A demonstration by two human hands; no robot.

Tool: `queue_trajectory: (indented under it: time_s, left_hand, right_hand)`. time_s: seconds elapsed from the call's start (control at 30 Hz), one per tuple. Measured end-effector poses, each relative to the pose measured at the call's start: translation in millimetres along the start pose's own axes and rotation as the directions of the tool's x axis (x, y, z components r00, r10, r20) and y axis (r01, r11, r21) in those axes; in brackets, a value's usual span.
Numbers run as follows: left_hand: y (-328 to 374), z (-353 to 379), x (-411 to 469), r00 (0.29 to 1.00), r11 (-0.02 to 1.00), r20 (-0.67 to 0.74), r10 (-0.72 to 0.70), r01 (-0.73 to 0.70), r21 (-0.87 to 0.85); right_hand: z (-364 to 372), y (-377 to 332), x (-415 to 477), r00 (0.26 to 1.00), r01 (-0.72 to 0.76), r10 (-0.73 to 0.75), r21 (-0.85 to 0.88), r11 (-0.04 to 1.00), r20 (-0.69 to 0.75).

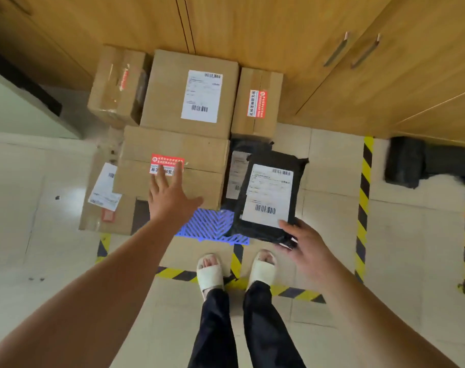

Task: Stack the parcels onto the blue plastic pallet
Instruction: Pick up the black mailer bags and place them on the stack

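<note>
The left hand (pixel 170 195) reaches forward, fingers spread straight over the front cardboard box (pixel 173 166), while the right hand (pixel 305 243) pinches the near edge of a black parcel (pixel 268 192) above the blue pallet (pixel 212 225), which is mostly hidden under stacked boxes.

Pale glossy square floor tiles (pixel 329 160), yellow-and-black striped hazard tape lines (pixel 364 187) stuck on them, honey-coloured wooden cabinet doors (pixel 279 27) behind, slim metal bar handles (pixel 336 50) on two doors

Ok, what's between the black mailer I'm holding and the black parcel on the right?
Head view: floor tiles and a yellow-black tape stripe separate black mailer from black parcel.
</note>
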State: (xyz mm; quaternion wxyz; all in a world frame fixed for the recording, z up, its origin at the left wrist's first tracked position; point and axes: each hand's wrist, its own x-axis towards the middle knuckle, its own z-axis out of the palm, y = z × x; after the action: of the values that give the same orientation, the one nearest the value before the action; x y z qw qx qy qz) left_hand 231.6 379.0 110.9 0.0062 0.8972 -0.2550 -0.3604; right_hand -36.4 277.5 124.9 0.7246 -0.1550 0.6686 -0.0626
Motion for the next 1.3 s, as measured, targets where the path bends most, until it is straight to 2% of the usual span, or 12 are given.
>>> queue_trajectory:
  time_s: [0.1, 0.27, 0.53, 0.7, 0.83, 0.9, 0.97, 1.07, 1.17, 1.3]
  left_hand:
    - [3, 15, 32, 1.0, 0.996, 0.004, 0.028, -0.029, 0.086]
    - [-1, 28, 41, 0.999, 1.0, 0.046, 0.003, -0.002, -0.013]
    - [-3, 31, 42, 0.999, 0.999, 0.041, 0.004, -0.002, -0.043]
    - [-5, 31, 36, 1.0, 0.993, 0.005, 0.02, -0.019, -0.118]
    - [3, 30, 4, 0.996, 0.998, -0.084, 0.042, -0.046, -0.044]
    - [18, 27, -27, 0.997, 0.997, -0.077, 0.022, -0.028, -0.071]
    - [42, 25, -66, 1.0, 0.991, -0.023, 0.006, -0.01, -0.136]
    - [91, 11, -136, 0.989, 0.955, 0.146, 0.03, 0.015, -0.298]
    - [143, -8, -202, 0.931, 0.924, 0.358, 0.068, 0.076, -0.374]
    - [201, -30, -272, 0.885, 0.896, 0.436, 0.164, 0.051, -0.441]
  right_hand:
    - [13, -11, 51, 0.994, 0.053, -0.048, -0.052, 0.997, 0.099]
    - [33, -12, 100, 0.981, 0.066, -0.044, -0.113, 0.991, 0.187]
    - [50, -7, 112, 0.994, 0.065, -0.044, -0.23, 0.971, 0.096]
    - [56, -13, 109, 0.997, 0.066, -0.046, -0.388, 0.919, 0.058]
    - [45, -26, 85, 0.997, 0.08, -0.073, -0.447, 0.891, 0.034]
    - [28, -33, 56, 0.998, 0.067, -0.066, -0.446, 0.893, 0.019]
    - [4, -38, 17, 0.998, 0.055, -0.057, -0.448, 0.892, 0.008]
    - [-40, -43, -59, 0.999, 0.034, -0.039, -0.52, 0.854, 0.002]
    - [-90, -46, -130, 0.999, 0.029, -0.034, -0.542, 0.84, 0.001]
    - [-150, -54, -205, 0.998, -0.006, -0.02, -0.366, 0.931, -0.067]
